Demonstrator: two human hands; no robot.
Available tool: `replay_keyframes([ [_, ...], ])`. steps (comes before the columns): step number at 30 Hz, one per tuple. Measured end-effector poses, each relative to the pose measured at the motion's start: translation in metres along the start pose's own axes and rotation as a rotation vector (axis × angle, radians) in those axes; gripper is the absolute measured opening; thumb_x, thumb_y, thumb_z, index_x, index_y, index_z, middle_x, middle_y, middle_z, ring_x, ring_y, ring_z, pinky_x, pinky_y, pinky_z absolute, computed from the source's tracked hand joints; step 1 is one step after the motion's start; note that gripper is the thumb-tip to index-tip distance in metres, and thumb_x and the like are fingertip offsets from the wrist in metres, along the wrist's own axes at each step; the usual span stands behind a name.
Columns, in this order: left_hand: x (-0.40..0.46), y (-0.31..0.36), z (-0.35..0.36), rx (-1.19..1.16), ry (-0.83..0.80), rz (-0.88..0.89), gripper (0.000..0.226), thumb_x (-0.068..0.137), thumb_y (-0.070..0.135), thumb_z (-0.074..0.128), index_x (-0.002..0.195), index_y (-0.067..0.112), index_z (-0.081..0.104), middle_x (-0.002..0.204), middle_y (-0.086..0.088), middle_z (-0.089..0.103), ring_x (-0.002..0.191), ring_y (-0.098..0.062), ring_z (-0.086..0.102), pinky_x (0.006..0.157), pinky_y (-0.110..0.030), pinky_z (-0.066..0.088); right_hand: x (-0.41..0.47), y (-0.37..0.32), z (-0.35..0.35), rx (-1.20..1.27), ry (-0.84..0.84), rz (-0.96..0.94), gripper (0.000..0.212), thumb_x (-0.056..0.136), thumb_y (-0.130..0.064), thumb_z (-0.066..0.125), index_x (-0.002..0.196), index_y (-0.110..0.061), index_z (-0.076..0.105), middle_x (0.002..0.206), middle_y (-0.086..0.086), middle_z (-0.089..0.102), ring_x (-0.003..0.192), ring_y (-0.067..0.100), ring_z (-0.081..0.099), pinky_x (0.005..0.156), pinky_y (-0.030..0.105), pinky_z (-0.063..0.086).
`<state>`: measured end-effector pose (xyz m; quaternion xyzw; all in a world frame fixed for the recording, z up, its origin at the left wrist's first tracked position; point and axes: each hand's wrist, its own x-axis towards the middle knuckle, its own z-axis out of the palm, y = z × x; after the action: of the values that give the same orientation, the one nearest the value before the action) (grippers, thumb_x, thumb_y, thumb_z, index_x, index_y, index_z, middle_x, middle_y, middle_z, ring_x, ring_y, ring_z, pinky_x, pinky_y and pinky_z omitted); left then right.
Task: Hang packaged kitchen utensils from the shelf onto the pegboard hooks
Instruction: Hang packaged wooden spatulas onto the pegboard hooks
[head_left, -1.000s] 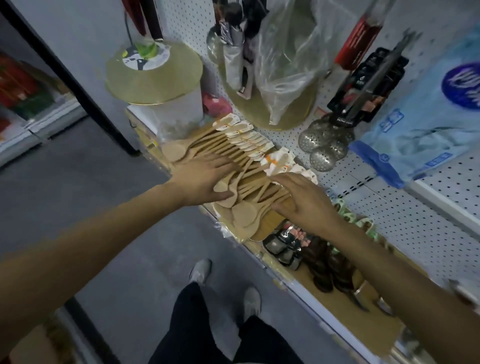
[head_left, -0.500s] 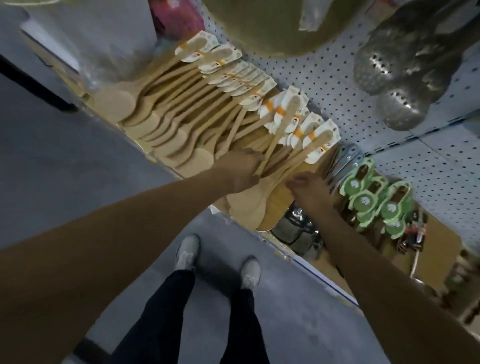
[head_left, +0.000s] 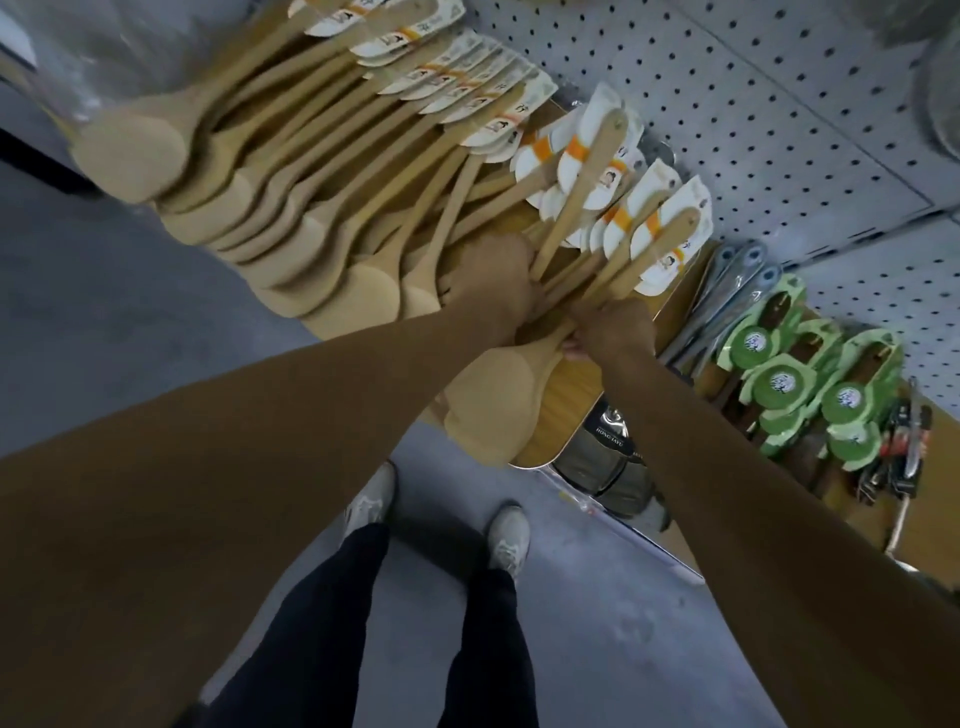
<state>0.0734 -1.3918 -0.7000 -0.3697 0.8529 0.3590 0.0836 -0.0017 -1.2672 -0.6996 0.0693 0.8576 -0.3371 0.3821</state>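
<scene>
Many wooden spoons (head_left: 332, 208) with white card tags lie fanned across the shelf. A smaller bunch of wooden spoons (head_left: 587, 208) with orange-banded tags sticks up toward the pegboard (head_left: 753, 104). My left hand (head_left: 493, 280) grips the handles of this bunch near their lower ends. Just to its right, my right hand (head_left: 613, 327) pinches the same handles where they meet the spoon bowls (head_left: 493, 405), which overhang the shelf's front edge.
Green-carded utensils (head_left: 810, 379) and grey-packaged tools (head_left: 727, 306) lie on the shelf to the right. A dark packaged item (head_left: 608, 457) sits below the spoon bowls. Red-handled tools (head_left: 898, 452) lie at far right. The grey floor and my shoes are below.
The camera has dropped and moved closer to the shelf. Both hands went from lying flat on the spoons to closing round one bunch of handles, and that bunch has tilted up.
</scene>
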Motion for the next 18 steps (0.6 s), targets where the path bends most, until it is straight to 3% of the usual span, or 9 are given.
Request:
replay_keyframes([
  [4,-0.001,-0.008,-0.02,-0.249,-0.055,-0.027,0.015,0.083,0.025,0.078,0.076,0.019,0.067,0.079,0.001,0.066,0.087,-0.017,0.064,0.079,-0.028,0.048,-0.008,-0.006,-0.007,0.187,0.07,-0.019,0.012,0.091,-0.006,0.06,0.092,0.006,0.063,0.081,0.017,0.069,0.062,0.028,0.07,0.061,0.04,0.062],
  [7,-0.006,-0.006,-0.044,-0.347,-0.097,-0.042,0.017,0.083,0.021,0.079,0.077,0.008,0.069,0.071,0.001,0.064,0.083,-0.014,0.062,0.081,-0.026,0.048,-0.024,-0.017,-0.012,0.316,0.053,0.001,0.01,0.087,0.001,0.063,0.077,-0.003,0.064,0.081,0.018,0.07,0.06,0.026,0.068,0.067,0.039,0.061],
  [10,-0.013,0.002,-0.069,-0.406,-0.089,-0.091,0.01,0.083,0.02,0.08,0.086,0.018,0.071,0.098,-0.003,0.071,0.103,-0.015,0.064,0.098,-0.029,0.05,-0.043,-0.028,-0.016,0.401,0.019,0.004,0.015,0.089,0.002,0.062,0.075,-0.004,0.064,0.074,0.017,0.069,0.067,0.027,0.068,0.075,0.042,0.061],
  [13,-0.017,0.006,-0.093,-0.356,-0.026,-0.124,0.033,0.08,0.025,0.084,0.108,0.015,0.07,0.108,0.001,0.065,0.108,-0.012,0.06,0.095,-0.022,0.047,-0.073,-0.034,-0.02,0.461,-0.056,-0.049,0.013,0.095,0.0,0.056,0.083,-0.002,0.061,0.073,0.014,0.066,0.068,0.026,0.066,0.072,0.039,0.06],
  [18,-0.041,0.012,-0.129,-0.31,-0.043,-0.075,0.043,0.08,0.025,0.083,0.118,0.011,0.07,0.115,0.001,0.066,0.113,-0.013,0.059,0.086,-0.016,0.039,-0.121,-0.036,-0.025,0.522,-0.139,-0.108,0.013,0.099,-0.005,0.054,0.089,0.0,0.061,0.074,0.013,0.067,0.063,0.022,0.066,0.067,0.036,0.058],
])
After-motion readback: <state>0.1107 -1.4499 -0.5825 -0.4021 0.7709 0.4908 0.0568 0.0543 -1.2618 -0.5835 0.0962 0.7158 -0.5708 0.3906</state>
